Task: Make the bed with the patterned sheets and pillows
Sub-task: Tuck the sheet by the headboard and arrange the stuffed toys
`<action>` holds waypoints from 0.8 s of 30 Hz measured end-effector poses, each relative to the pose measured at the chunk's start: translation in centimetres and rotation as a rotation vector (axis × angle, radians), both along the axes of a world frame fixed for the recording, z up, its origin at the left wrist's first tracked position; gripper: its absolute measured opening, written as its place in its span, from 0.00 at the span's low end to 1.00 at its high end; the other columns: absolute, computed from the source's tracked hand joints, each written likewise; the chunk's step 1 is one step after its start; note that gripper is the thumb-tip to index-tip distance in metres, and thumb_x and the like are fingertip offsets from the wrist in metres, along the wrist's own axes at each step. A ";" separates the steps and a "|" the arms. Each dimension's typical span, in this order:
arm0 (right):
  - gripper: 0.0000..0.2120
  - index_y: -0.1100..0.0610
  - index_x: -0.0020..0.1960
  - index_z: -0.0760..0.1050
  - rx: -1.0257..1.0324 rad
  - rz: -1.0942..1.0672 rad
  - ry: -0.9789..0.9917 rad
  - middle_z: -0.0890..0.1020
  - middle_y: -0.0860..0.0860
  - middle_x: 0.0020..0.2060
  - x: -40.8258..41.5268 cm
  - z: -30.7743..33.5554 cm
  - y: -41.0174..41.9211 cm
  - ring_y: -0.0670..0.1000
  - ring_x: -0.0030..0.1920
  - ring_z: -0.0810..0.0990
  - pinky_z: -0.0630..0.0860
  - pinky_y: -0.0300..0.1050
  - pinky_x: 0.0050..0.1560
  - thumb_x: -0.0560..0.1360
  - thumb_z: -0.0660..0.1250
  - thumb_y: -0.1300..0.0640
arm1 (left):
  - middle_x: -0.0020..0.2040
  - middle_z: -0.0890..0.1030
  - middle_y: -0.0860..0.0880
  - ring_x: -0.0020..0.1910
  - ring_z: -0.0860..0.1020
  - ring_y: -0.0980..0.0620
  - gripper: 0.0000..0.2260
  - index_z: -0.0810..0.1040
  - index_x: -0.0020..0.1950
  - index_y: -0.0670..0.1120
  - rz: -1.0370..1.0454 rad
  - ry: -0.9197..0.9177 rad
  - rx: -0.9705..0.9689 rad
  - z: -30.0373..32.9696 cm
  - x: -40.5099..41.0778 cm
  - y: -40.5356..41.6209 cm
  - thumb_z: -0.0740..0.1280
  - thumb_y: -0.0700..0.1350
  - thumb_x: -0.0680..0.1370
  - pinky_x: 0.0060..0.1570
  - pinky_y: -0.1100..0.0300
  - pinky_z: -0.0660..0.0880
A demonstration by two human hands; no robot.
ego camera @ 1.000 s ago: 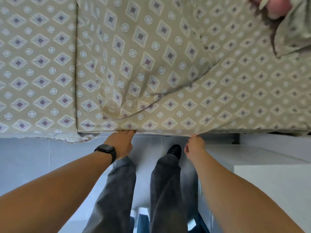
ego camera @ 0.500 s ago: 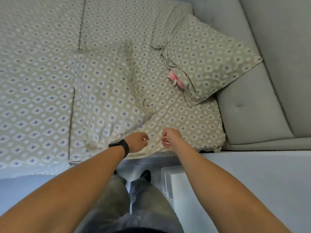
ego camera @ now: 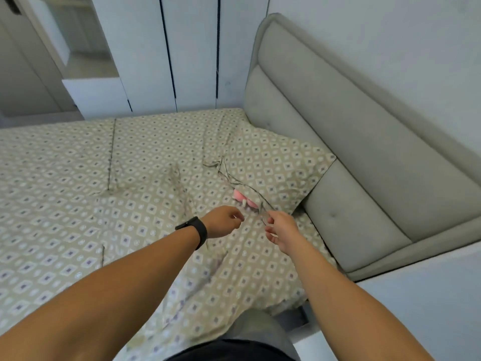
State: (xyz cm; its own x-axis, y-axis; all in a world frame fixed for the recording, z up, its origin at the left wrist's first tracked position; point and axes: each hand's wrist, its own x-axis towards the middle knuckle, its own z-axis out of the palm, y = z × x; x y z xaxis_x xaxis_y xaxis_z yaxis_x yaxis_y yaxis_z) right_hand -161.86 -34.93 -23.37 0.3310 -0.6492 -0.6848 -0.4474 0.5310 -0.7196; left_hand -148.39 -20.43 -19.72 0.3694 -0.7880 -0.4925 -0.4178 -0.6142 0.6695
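Reaching out over the bed, both forearms stretch from the near edge across the patterned sheet, which lies rumpled in loose folds. The left hand, with a black watch on its wrist, is curled into a loose fist; whether it pinches fabric cannot be told. The right hand is just beside it, fingers partly curled at the open edge of the pillowcase. Beyond them the patterned pillow leans against the grey padded headboard, a pink inner cushion showing at its opening. White wardrobe doors stand farthest.
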 end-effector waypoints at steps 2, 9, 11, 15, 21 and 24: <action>0.05 0.56 0.50 0.75 -0.007 -0.022 0.025 0.75 0.52 0.39 0.1 -0.3 -2.5 0.49 0.34 0.73 0.73 0.42 0.32 0.82 0.61 0.57 | 0.58 0.82 0.49 0.53 0.82 0.50 0.13 0.79 0.64 0.49 -0.029 0.032 0.028 0.2 0.4 -1.2 0.62 0.47 0.82 0.60 0.52 0.78; 0.07 0.56 0.45 0.71 -0.060 0.044 0.234 0.75 0.55 0.37 2.3 -2.5 -14.5 0.52 0.32 0.72 0.72 0.43 0.31 0.80 0.58 0.61 | 0.57 0.82 0.49 0.52 0.82 0.50 0.13 0.79 0.64 0.50 0.012 0.036 0.081 -1.0 2.9 -5.8 0.61 0.47 0.82 0.58 0.54 0.79; 0.06 0.58 0.44 0.73 -0.124 0.139 0.318 0.75 0.56 0.36 3.8 -3.9 -18.7 0.53 0.32 0.72 0.72 0.47 0.34 0.78 0.60 0.60 | 0.58 0.82 0.50 0.52 0.81 0.51 0.13 0.79 0.65 0.50 0.046 0.029 0.090 -1.4 3.9 -7.8 0.61 0.47 0.83 0.56 0.57 0.78; 0.09 0.62 0.53 0.76 -0.272 0.285 0.466 0.78 0.57 0.43 8.2 -5.9 -26.9 0.56 0.38 0.76 0.72 0.44 0.36 0.78 0.60 0.59 | 0.59 0.81 0.48 0.53 0.81 0.49 0.12 0.79 0.64 0.50 0.126 -0.001 0.108 -2.2 6.4 -13.2 0.61 0.46 0.83 0.59 0.54 0.78; 0.25 0.63 0.70 0.68 -0.312 0.155 0.498 0.77 0.61 0.65 12.1 -8.6 -36.7 0.62 0.59 0.79 0.77 0.49 0.53 0.77 0.68 0.55 | 0.57 0.80 0.54 0.50 0.81 0.53 0.12 0.80 0.63 0.51 0.188 -0.012 0.105 -4.4 9.0 -19.9 0.61 0.45 0.83 0.53 0.60 0.77; 0.30 0.63 0.70 0.68 -0.279 0.109 0.540 0.77 0.61 0.65 13.2 -11.6 -41.5 0.64 0.60 0.79 0.78 0.52 0.56 0.73 0.70 0.51 | 0.55 0.81 0.54 0.49 0.81 0.56 0.10 0.80 0.60 0.54 0.234 0.015 0.135 -6.9 10.4 -21.0 0.61 0.47 0.83 0.53 0.61 0.77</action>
